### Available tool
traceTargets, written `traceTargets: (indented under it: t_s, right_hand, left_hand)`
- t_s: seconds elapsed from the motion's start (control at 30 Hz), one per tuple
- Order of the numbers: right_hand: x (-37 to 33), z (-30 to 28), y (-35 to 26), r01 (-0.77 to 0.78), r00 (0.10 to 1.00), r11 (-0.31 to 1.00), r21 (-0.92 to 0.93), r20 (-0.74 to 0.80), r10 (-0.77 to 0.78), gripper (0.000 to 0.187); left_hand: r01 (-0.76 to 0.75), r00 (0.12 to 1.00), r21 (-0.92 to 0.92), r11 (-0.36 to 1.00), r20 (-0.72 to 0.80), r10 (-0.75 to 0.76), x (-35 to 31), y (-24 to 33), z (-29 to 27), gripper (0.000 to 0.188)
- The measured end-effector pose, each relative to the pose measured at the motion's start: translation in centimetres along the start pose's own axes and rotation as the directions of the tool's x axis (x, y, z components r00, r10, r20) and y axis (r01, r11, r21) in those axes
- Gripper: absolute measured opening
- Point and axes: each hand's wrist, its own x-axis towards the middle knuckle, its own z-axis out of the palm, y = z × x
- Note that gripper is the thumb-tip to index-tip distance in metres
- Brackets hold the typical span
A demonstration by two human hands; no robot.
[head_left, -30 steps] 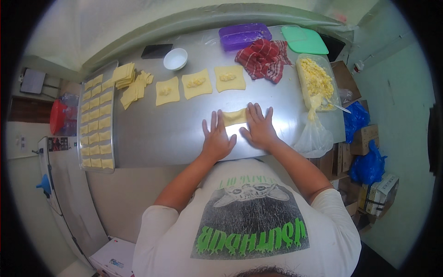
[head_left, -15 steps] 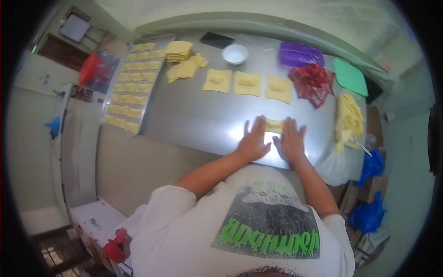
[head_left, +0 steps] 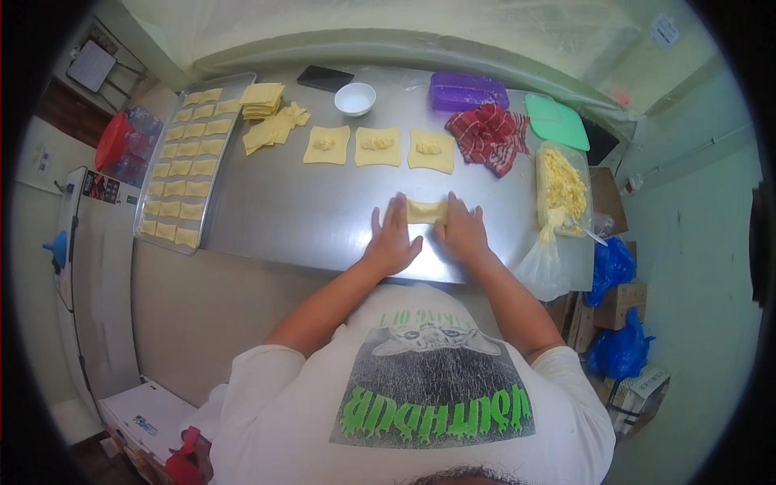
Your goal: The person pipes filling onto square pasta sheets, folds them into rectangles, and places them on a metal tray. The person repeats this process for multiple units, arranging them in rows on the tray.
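A folded piece of dough (head_left: 426, 212) lies on the metal table near its front edge, between my hands. My left hand (head_left: 391, 242) presses its fingertips at the left end, fingers stretched and thumb apart. At the right end, the fingertips of my right hand (head_left: 466, 233) press down, its fingers also extended. Beyond them sit three flat dough squares in a row: a left square (head_left: 315, 135), a middle square (head_left: 368, 134) and a right square (head_left: 420, 136), each topped with pale yellow crumbly filling. My fingers partly hide the ends of the folded piece.
A metal tray (head_left: 212, 218) of folded pastries stands left, beside stacked dough sheets (head_left: 263, 93). Behind are a phone (head_left: 325, 78), white bowl (head_left: 356, 99), purple container (head_left: 467, 92), red cloth (head_left: 489, 137) and green lid (head_left: 558, 121). A filling tub (head_left: 563, 182) and plastic bag (head_left: 543, 267) sit right.
The whole view has shifted, so the table appears further left. Both hands stay at the ends of the folded dough; the right hand's fingers look less spread than before.
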Motion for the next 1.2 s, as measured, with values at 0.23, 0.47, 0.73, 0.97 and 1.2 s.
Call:
traceTargets:
  t_s: [0.23,0.47,0.73,0.97,1.2]
  right_hand:
    - [1.2,-0.9,-0.9,0.385,0.904,0.922,0.034,-0.215,-0.370,0.071]
    - [4.8,-2.0,-2.1,0.285,0.956,0.954,0.096,0.041,-0.290,0.059]
    - [6.1,-3.6,-4.1,0.290,0.896,0.957,0.010,0.350,-0.275,0.050]
    - [3.7,-5.1,-5.2,0.276,0.903,0.956,0.100,0.313,-0.293,0.040]
    - [5.5,-4.6,-12.9,-0.436,0.816,0.409,0.802,0.544,-0.197,0.034]
  left_hand:
    - [0.043,0.924,-0.263,0.964,-0.356,-0.138,-5.1,-3.6,-2.7,0.086]
    - [0.046,0.843,-0.354,0.934,-0.489,-0.227,-10.2,-6.4,-4.7,0.079]
    - [0.148,0.814,-0.391,0.908,-0.474,-0.337,-14.4,-8.5,-7.2,0.068]
    - [0.268,0.683,-0.549,0.791,-0.471,-0.558,-22.8,-13.0,-9.7,0.066]
    - [0.499,0.438,-0.724,0.476,-0.263,-0.859,-35.1,-20.2,-10.3,0.066]
